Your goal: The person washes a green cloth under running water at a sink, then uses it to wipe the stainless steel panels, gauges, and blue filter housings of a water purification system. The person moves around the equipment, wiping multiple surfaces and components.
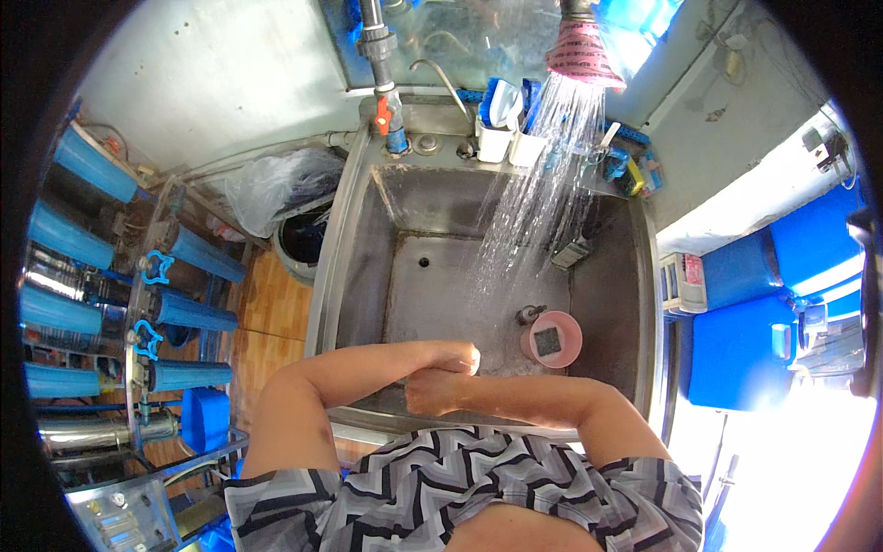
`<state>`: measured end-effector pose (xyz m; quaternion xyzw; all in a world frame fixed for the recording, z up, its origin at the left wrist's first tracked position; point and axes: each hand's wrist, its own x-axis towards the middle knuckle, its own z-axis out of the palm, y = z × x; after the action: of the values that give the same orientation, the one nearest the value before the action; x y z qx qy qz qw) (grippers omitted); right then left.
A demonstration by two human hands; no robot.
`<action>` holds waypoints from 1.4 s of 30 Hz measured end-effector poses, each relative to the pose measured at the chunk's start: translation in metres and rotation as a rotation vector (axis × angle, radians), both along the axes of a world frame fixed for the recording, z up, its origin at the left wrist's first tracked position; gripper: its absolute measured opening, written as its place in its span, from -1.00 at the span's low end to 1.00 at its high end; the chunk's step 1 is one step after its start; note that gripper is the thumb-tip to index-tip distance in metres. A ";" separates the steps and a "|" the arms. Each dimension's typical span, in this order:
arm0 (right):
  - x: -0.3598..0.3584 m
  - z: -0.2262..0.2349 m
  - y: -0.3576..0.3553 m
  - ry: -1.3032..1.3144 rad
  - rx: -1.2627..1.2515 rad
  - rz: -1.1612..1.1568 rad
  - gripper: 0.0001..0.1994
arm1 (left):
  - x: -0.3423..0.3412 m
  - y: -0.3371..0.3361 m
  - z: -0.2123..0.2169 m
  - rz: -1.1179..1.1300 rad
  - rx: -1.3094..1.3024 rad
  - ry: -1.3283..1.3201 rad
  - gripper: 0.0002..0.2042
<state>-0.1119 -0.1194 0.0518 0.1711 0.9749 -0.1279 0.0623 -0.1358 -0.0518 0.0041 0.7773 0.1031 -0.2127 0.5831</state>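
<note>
Both my hands are close together over the near part of a deep steel sink [368, 258]. My left hand [455, 356] is closed and lies across the far side of my right wrist. Nearer to me, my right hand [432, 393] is closed too, pointing left and touching my left forearm or hand. Whatever either hand may hold is hidden. Water falls from a shower head wrapped in pink material [584, 55] into the sink beyond my hands. To their right, a pink bucket [570, 324] with a dark square piece in it stands in the sink.
White holders [494, 143] with brushes stand on the far rim, beside a thin curved tap [441, 78]. A pipe with a red valve handle [383, 116] rises at the back left. Blue filter housings [193, 310] line the left; blue containers [745, 345] stand right.
</note>
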 end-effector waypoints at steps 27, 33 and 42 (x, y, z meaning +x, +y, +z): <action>0.082 0.063 -0.016 0.772 -0.011 -0.657 -0.87 | 0.072 0.379 0.098 1.788 -0.877 -0.278 -0.09; 0.086 0.065 -0.016 0.778 -0.055 -0.696 -0.86 | 0.072 0.373 0.069 1.703 0.316 -0.700 -0.48; 0.091 0.070 -0.011 1.066 -0.060 -0.879 -0.89 | 0.055 0.318 0.081 1.367 0.513 -0.481 -0.45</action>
<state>-0.0207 -0.1304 0.1219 0.4623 0.7088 -0.2347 -0.4784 -0.0804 0.2659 0.0854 0.6766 0.4769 0.4006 0.3928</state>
